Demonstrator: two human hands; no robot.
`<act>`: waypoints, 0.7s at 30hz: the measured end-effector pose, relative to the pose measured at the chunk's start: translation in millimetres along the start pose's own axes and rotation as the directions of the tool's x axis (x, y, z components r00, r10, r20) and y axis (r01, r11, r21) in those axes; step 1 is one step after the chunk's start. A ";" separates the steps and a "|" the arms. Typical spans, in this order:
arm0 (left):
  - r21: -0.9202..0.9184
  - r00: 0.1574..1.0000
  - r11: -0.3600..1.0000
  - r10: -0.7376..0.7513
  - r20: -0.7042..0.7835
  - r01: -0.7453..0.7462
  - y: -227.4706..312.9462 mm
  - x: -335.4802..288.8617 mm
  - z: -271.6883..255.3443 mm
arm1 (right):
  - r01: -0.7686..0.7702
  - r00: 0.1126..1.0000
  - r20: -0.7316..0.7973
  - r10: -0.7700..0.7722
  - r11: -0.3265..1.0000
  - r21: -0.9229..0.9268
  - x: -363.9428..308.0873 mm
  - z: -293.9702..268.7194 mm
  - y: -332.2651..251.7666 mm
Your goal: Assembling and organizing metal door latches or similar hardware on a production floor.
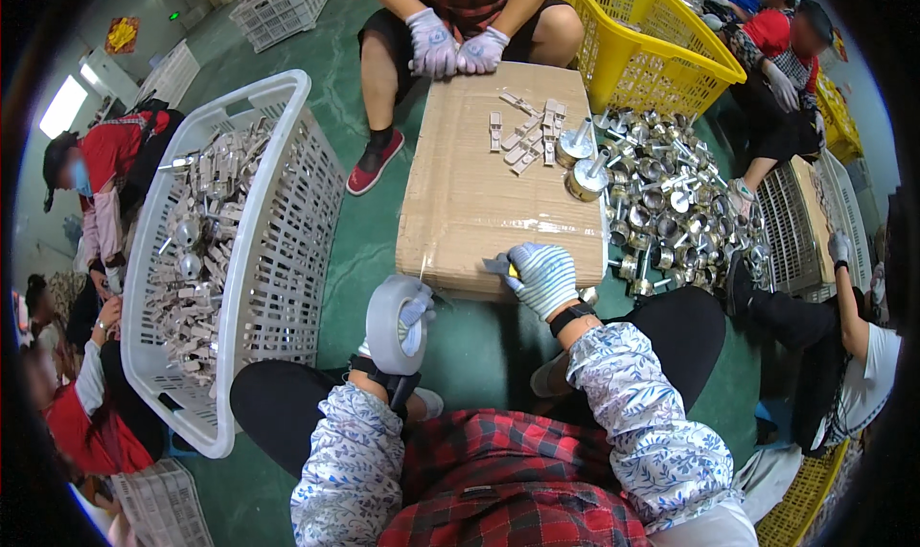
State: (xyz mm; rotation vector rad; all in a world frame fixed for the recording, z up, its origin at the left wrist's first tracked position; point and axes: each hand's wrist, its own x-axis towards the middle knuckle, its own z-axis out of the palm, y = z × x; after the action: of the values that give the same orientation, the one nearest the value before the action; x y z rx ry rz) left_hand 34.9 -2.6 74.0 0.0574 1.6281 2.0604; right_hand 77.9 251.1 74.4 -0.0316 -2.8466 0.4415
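"What's on your left?"

"A white basket [278,240] on the floor, holding small beige pieces and some metal ones. Then, just off the near left corner of the cardboard box [479,192], comes the roll of clear tape [381,322], gripped in my gloved left hand [415,312] — my fingers show through the ring and beside it."

"And along the box?"

"A co-worker's gloved hands [434,44] rest at the far edge. At the near edge, right of its middle, is the knife [498,267], its blade pointing left; my right hand [546,280] is closed round its handle."

"Touching the cardboard?"

"I can't tell. Toward the far right corner lie loose beige clips [527,133], then two metal cups [583,168] with stems by the right edge."

"Beyond that?"

"A heap of similar cups [676,202] on the floor — just beside the box."
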 end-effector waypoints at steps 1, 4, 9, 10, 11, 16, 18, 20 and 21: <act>0.005 1.000 1.000 0.026 0.012 -0.026 -0.3 1.1 -3.5 | 0.000 1.000 0.002 0.000 1.000 0.000 -0.1 0.5 -0.3; 0.000 0.997 0.997 0.074 0.028 -0.074 -10.9 6.9 -12.9 | -0.002 1.000 -0.003 0.002 1.000 0.000 1.0 0.4 -0.8; 0.109 0.994 0.991 0.070 0.084 -0.079 -26.7 8.3 -19.3 | 0.011 1.000 -0.012 -0.011 1.000 -0.019 -2.4 0.2 -0.3; 0.082 0.995 0.993 0.079 0.067 -0.084 -26.9 6.7 -16.3 | 0.008 1.000 -0.011 -0.009 1.000 -0.022 -2.9 -0.4 0.1; 0.056 0.995 0.994 0.086 0.051 -0.089 -27.0 5.6 -13.9 | 0.005 1.000 -0.012 -0.006 1.000 -0.023 -2.9 -0.9 0.6; -0.028 0.994 0.996 0.090 0.061 -0.088 -36.0 7.8 -18.5 | 0.016 1.000 -0.011 -0.016 1.000 -0.003 -1.0 -3.5 -1.5; -0.026 0.995 0.996 0.083 0.050 -0.081 -37.9 8.0 -18.6 | 0.010 1.000 -0.010 -0.010 1.000 -0.002 -1.0 -1.7 -0.9; -0.093 0.995 0.993 0.082 0.049 -0.077 -43.1 9.3 -23.4 | 0.020 1.000 -0.015 -0.020 1.000 0.001 0.0 -2.5 -3.2; -0.095 0.996 0.993 0.081 0.049 -0.076 -42.0 9.0 -21.2 | 0.021 1.000 -0.018 -0.021 1.000 0.000 -0.3 -2.5 -2.6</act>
State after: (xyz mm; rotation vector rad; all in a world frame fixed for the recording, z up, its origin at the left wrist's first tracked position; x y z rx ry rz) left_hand 35.0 -11.6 26.9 0.1443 1.5181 2.1725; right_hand 78.9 249.3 77.4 -0.0058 -2.8262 0.4346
